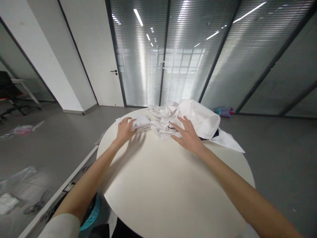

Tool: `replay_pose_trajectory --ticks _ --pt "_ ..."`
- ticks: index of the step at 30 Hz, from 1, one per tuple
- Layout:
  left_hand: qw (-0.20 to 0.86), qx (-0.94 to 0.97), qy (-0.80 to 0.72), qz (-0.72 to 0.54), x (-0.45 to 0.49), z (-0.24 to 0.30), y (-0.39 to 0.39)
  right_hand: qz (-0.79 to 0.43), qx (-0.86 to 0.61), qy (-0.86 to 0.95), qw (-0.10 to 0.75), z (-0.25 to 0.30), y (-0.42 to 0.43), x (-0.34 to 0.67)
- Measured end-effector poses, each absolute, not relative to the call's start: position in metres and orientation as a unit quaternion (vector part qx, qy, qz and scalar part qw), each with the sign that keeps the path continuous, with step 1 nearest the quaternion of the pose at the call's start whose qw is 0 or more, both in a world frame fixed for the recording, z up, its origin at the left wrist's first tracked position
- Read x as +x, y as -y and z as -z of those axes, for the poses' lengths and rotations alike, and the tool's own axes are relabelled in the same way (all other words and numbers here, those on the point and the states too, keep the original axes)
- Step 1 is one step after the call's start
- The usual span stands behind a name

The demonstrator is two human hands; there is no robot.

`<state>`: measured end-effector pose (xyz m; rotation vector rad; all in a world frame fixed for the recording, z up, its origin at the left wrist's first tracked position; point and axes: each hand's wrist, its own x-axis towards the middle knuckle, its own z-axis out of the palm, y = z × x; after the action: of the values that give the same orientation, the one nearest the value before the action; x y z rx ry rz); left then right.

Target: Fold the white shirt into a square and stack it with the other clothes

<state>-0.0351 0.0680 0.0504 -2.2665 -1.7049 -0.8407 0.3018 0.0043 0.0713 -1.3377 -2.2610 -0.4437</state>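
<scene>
At the far side of the round table, my left hand (125, 130) rests over the left end of a folded white cloth (141, 122), fingers bent and apart from the thumb. To the right of it lies a crumpled heap of white fabric (162, 119). My right hand (187, 135) is spread over the near right side of that heap, its fingers apart and not closed on the fabric. A smoother, bulging white cloth (198, 115) sits behind my right hand, with something dark showing under its edge. Another white flap (228, 141) hangs past the table's right rim.
The round white table (173, 188) fills the middle. A blue bin (92, 215) stands below its left edge, near a floor strip with cables. Plastic wrapping (18, 177) lies on the floor at left. A bundle in blue and red wrap (225, 111) lies by the glass wall.
</scene>
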Motion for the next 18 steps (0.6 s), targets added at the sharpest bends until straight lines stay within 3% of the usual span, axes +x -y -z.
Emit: replay_pose_trajectory --ticks 5,10,15,18 --pt "0.084 -0.78 0.609 0.114 -0.055 -0.062 -0.091 0.067 -0.408 0.878 0.241 -0.049 0.032 0.3" --pt "0.069 -0.787 0.605 0.099 -0.061 -0.064 -0.1 -0.008 -0.408 0.878 0.25 -0.038 0.034 0.3" --pt "0.111 -0.686 0.658 0.289 -0.057 -0.086 -0.086 -0.077 -0.403 0.867 0.282 -0.038 0.035 0.297" --pt "0.122 -0.66 0.622 0.404 -0.047 -0.109 -0.062 -0.212 -0.397 0.821 0.35 -0.043 0.034 0.294"
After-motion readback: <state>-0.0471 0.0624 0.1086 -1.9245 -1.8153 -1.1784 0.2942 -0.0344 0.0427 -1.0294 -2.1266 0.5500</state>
